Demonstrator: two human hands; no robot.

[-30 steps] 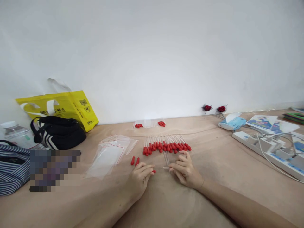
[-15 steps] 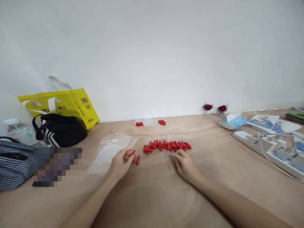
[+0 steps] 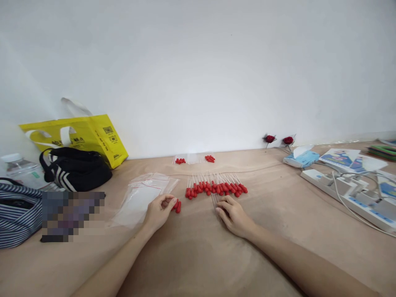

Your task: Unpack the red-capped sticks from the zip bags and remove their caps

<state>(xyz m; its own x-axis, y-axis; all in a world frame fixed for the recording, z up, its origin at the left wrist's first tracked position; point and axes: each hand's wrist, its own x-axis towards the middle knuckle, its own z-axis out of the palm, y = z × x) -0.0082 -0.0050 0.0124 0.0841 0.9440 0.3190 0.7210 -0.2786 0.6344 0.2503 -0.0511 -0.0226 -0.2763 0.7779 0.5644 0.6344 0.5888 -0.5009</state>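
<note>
My left hand (image 3: 159, 210) is beside two small red rubber bulbs (image 3: 178, 207) on the table, thumb and fingers pinched together. Whatever is between those fingertips is hidden. My right hand (image 3: 233, 214) has its fingers curled down on the thin clear tubes (image 3: 214, 201), partly covering them; its fingertips close around a tube. Just beyond both hands runs a row of droppers with red bulbs (image 3: 218, 188), their clear stems pointing away from me. A stack of clear zip bags (image 3: 142, 194) lies under and behind my left hand.
Two small bags with red bulbs (image 3: 180, 161) lie by the wall. At left are a yellow bag (image 3: 89, 132), a black pouch (image 3: 83, 167), a striped pouch (image 3: 20, 214) and a plastic jar (image 3: 18, 167). At right are a power strip (image 3: 349, 198), blue tissue pack (image 3: 301, 158) and two roses (image 3: 287, 140).
The red bulb seen in my left fingers is now out of sight. My right hand has shifted slightly left and down over the loose tubes. The view has turned slightly.
</note>
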